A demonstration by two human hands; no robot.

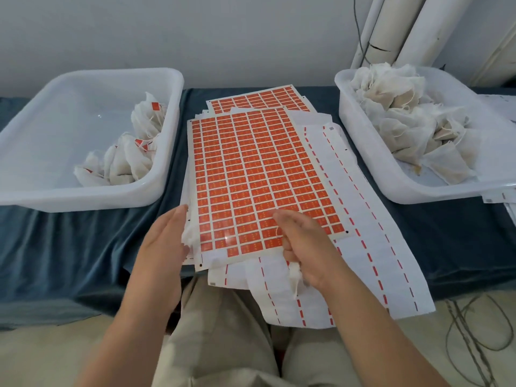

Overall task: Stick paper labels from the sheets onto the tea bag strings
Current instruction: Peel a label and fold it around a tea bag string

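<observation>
A sheet of orange-red labels (251, 174) lies on top of a stack in the middle of the table. My right hand (301, 241) rests on the sheet's near right corner and grips a white tea bag (294, 277) that hangs below the palm; its string runs up by the fingers. My left hand (164, 244) lies with straight fingers against the sheet's near left edge, beside a bit of white mesh (188, 236). Labelled tea bags (125, 155) sit in the left tub (83, 196). Unlabelled tea bags (405, 115) fill the right tub (418, 191).
Used white backing sheets (377, 233) with red dashes spread under the stack and hang over the table's front edge. A blue cloth (69, 247) covers the table. White pipes (396, 26) stand at the back right. Cables (474, 331) lie on the floor at the right.
</observation>
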